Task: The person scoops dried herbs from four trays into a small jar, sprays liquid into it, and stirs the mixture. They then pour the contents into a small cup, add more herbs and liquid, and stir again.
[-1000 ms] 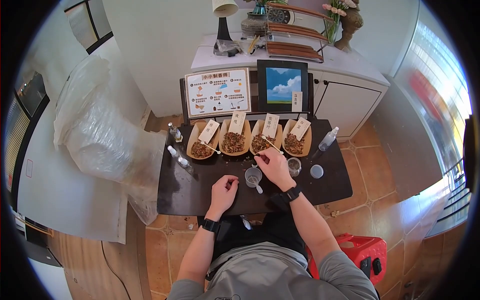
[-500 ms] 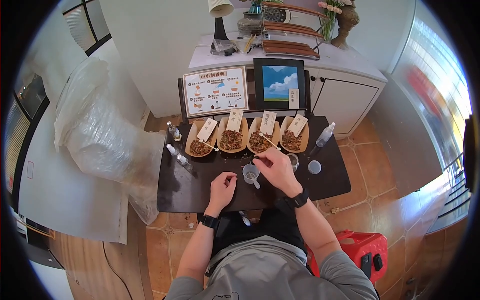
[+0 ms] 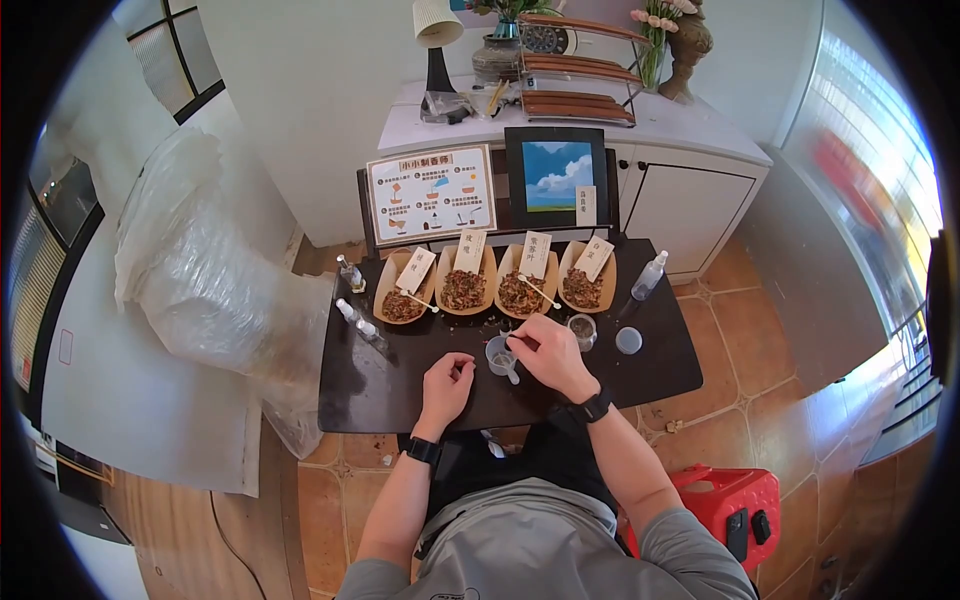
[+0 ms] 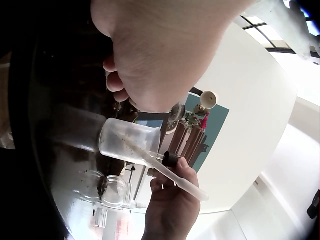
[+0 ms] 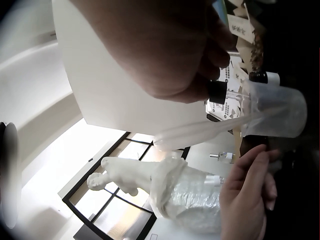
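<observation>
My right hand (image 3: 553, 357) pinches the black cap (image 5: 217, 92) of a dropper whose clear thin tube points into the mouth of a translucent plastic cup (image 4: 125, 142). Leaning in that cup is a translucent white plastic stick (image 4: 175, 178) with a wider outer end, which sticks out over the rim on the near side. To the cup's left, my left hand (image 3: 447, 388) rests by the tabletop, fingers loosely curled and thumb near the index finger, holding nothing. A small dark bottle with a white label (image 5: 272, 78) shows beyond the cup in the right wrist view.
Behind the cup, paper trays (image 3: 437, 306) of dried plant bits stand in a row with name cards. A glass jar (image 3: 582, 332) and a round lid (image 3: 628, 341) lie to the right. Spray bottles (image 3: 357, 318) stand left, another bottle (image 3: 650, 275) far right.
My right hand has brought the dropper down and toward me, from beyond the cup to its mouth. The left hand has stayed in about the same place.
</observation>
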A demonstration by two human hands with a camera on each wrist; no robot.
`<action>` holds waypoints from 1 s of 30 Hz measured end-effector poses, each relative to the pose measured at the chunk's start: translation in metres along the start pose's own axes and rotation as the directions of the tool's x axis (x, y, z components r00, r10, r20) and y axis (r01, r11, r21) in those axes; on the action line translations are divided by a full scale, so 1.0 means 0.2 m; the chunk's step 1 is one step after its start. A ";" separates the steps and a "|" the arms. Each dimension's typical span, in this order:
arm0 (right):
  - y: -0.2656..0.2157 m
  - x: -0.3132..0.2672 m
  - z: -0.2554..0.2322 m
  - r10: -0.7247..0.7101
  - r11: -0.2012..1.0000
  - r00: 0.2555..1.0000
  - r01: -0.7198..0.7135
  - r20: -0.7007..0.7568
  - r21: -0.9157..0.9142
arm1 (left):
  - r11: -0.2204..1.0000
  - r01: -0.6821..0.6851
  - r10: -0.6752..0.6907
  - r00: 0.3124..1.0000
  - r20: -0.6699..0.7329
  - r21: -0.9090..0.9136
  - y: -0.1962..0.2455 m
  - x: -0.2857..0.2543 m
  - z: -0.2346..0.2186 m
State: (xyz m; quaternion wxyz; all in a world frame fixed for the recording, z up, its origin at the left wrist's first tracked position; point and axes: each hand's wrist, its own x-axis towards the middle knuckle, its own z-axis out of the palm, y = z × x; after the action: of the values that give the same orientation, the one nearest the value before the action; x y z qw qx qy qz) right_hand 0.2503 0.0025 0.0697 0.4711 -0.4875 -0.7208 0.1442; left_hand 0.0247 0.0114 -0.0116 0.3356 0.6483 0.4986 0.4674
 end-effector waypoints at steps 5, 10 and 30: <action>0.01 0.04 0.01 0.089 0.995 0.985 -0.083 -0.147 0.050 | 1.000 -0.007 0.007 1.000 -0.002 0.010 0.02 0.00 -0.01; 0.06 0.09 0.03 0.081 0.996 0.963 -0.085 -0.258 -0.006 | 1.000 0.021 -0.021 1.000 0.005 -0.004 0.01 0.00 0.00; 0.23 0.09 0.17 0.072 0.988 0.996 -0.078 -0.050 -0.132 | 1.000 0.003 -0.003 1.000 0.000 0.019 0.03 0.00 -0.01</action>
State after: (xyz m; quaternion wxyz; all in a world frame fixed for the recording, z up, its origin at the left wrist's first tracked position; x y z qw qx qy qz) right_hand 0.2462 0.0486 0.0320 0.4477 -0.5477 -0.6994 0.1022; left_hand 0.0250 0.0087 -0.0050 0.3302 0.6507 0.5041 0.4619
